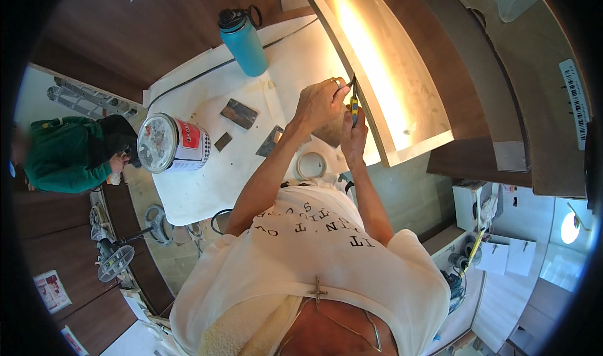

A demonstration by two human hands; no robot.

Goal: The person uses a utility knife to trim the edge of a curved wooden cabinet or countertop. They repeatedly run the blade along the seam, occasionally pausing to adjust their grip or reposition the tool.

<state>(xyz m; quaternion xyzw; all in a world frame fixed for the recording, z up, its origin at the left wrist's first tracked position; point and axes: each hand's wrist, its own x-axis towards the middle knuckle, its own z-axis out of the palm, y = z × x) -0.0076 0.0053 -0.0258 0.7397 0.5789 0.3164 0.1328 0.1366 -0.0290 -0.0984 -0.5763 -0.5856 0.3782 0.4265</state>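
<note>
My right hand (pixel 353 137) is closed round a slim yellow and dark-blue handled tool (pixel 354 109), which looks like a utility knife. Its thin dark tip points away from me, against the edge of a pale wooden panel (pixel 422 95) lit by a bright strip. Just left of it, my left hand (pixel 319 104) has its fingers pinched together by the same edge, close to the tool's tip. What those fingers hold, if anything, is too small to make out. A brownish block (pixel 330 131) lies below my hands, partly hidden by them.
On the white table (pixel 195 199) stand a turquoise bottle (pixel 246 47) and a lidded paint can (pixel 174 142). Dark flat pieces (pixel 239 113) and a tape roll (pixel 311 165) lie nearer me. A black cable (pixel 207 72) crosses the back. At left is a person in green (pixel 69 155).
</note>
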